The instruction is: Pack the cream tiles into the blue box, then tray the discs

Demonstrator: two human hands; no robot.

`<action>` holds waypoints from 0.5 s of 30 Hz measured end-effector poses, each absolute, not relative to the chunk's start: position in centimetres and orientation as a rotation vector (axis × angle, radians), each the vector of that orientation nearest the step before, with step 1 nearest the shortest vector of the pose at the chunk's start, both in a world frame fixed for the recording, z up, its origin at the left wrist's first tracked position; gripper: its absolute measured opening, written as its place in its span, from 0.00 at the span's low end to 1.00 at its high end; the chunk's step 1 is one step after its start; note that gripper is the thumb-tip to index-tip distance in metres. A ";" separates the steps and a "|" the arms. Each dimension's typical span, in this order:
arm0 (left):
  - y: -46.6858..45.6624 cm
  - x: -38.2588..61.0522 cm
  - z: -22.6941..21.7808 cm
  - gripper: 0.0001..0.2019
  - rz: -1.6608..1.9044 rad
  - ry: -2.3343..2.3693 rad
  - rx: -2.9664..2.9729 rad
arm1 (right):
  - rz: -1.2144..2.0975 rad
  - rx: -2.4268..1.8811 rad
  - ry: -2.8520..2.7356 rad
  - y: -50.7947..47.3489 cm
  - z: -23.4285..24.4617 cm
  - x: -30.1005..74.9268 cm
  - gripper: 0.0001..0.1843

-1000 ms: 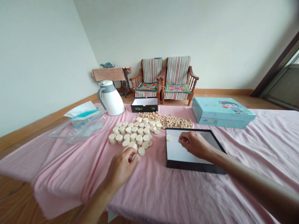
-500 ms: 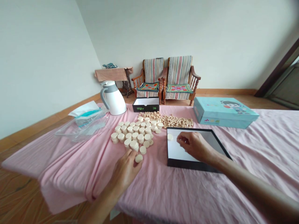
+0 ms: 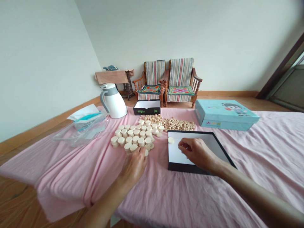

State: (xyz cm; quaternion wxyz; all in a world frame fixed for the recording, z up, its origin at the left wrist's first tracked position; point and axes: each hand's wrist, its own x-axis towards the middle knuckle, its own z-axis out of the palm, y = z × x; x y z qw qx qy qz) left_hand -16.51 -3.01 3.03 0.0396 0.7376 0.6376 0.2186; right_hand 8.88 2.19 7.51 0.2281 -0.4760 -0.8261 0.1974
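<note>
Pale round wooden discs [image 3: 129, 140], many of them in low stacks, cover the pink cloth left of centre. My left hand [image 3: 135, 163] reaches in at their near edge, its fingers closed on a disc [image 3: 146, 153] that shows partly beyond the fingertips. My right hand [image 3: 196, 152] hovers over a shallow black-edged tray [image 3: 180, 167] with a white inside. Its fingers are curled together, and whatever they may hold is hidden. One more disc [image 3: 171, 140] lies inside the tray at its left edge, just left of the right fingertips.
Small wooden beads [image 3: 178, 124] lie heaped behind the tray. Farther back are a black open box [image 3: 147, 110], a white-and-grey jug [image 3: 114, 103] and a light-blue box [image 3: 226, 115]. A clear plastic container [image 3: 78, 131] with a blue-white packet sits at left. Two chairs stand beyond.
My left hand has moved slightly up and right, toward the discs; the loose disc at its fingertips is now partly covered. My right hand stays over the tray. The view has shifted slightly.
</note>
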 end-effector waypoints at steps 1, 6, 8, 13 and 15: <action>-3.0 -16.5 3.0 0.17 0.673 1.952 2.245 | 0.542 -1.308 -2.277 2.2 7.5 8.9 0.09; -2.7 -16.6 2.7 0.14 0.518 2.008 2.246 | 0.568 -1.278 -2.292 2.0 7.6 8.7 0.09; -2.6 -16.6 2.6 0.12 0.478 2.004 2.249 | 0.593 -1.262 -2.300 1.9 7.7 8.6 0.09; -2.6 -16.5 2.7 0.12 0.579 1.937 2.234 | 0.597 -1.211 -2.310 1.7 7.8 8.4 0.10; -2.7 -16.4 2.9 0.13 0.675 1.896 2.145 | 0.589 -1.209 -2.313 1.7 7.7 8.4 0.10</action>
